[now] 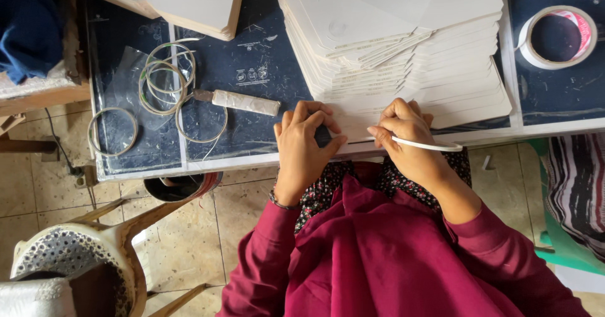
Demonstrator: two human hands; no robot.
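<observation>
Card sheets [403, 71], fanned in a white stack, lie at the table edge [220, 161] under our hands. Our left hand [305, 144] curls over something dark we cannot identify. Our right hand [406, 134] pinches a thin white strip [435, 145], its fingertips hiding the near end.

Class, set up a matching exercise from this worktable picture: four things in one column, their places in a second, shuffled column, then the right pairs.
Things:
1. Tape roll
2. Empty rings
3. Card stack
4. White strip

Places:
A. In the right hand
B. Table's far right
C. Left part of the table
D. Middle, beyond both hands

Pairs: 1-B, 2-C, 3-D, 4-A
</observation>
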